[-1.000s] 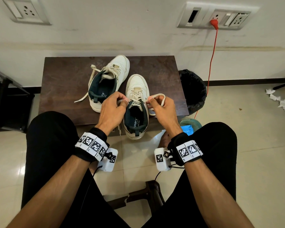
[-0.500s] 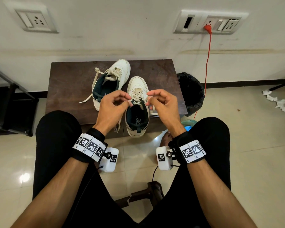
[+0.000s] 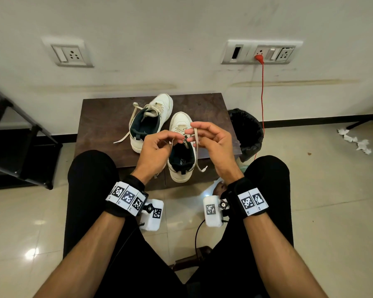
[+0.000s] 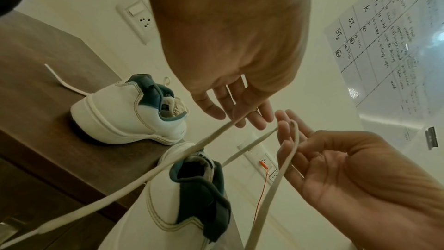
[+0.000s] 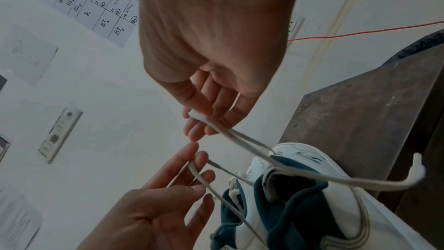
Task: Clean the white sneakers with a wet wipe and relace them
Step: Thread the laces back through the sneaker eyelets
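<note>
Both hands (image 3: 187, 145) pinch lace ends (image 3: 195, 138) above the near sneaker (image 3: 181, 162).

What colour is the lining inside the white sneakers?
Dark teal lining, clearest in the left wrist view.

We hold both forearms out ahead, wrists banded, with our left hand (image 3: 157, 147) and right hand (image 3: 211, 140) raised close together, fingertips nearly meeting. Our left fingers (image 3: 177, 136) curl inward and pinch one lace end. Our right fingers (image 5: 206, 121) bend loosely, with the other lace end looped over them.
</note>
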`<state>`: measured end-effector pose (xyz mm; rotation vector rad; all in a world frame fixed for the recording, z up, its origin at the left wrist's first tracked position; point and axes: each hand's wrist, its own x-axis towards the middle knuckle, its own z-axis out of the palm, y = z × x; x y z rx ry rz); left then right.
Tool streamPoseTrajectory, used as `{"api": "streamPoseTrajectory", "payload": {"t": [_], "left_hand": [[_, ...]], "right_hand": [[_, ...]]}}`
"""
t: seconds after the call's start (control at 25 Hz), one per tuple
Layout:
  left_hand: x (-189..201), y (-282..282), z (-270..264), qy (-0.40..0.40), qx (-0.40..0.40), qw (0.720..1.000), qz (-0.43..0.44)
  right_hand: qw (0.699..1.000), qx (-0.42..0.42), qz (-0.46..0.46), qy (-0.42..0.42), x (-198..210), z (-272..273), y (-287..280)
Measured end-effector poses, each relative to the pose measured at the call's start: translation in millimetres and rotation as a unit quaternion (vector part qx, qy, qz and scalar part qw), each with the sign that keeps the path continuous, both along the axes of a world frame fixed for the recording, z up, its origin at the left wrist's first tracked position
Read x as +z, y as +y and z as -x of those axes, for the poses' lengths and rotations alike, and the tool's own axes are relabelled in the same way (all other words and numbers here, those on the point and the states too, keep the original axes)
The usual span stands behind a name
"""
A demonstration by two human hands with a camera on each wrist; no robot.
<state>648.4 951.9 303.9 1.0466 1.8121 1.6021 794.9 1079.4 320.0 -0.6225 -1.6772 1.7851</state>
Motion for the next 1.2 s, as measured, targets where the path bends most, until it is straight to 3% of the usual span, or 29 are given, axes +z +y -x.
{"api": "streamPoseTrajectory", "payload": {"t": [0.24, 0.64, 0.92, 1.08, 1.2], "left_hand": [[19.9, -10.5, -5.5, 0.015, 0.008, 0.999, -0.032], [19.8, -8.3, -10.3, 0.008, 0.027, 0.999, -0.038], [-10.6, -12.8, -8.2, -0.006, -0.027, 0.998, 0.052], [-15.5, -15.7, -11.3, -0.018, -0.083, 0.994, 0.065], [-17.2, -18.6, -7.3, -0.045, -0.066, 0.995, 0.052]], "right_hand": [[0.999, 0.008, -0.024, 0.044, 9.6, -4.8, -13.1], [0.982, -0.114, -0.148, -0.032, -3.0, -5.7, -11.1], [0.991, -0.079, -0.078, -0.072, -7.9, -3.2, -14.0], [0.992, -0.059, -0.032, -0.109, -5.9, 1.7, -18.6], [0.993, 0.0, -0.003, -0.116, 0.8, 0.2, -13.3]]}}
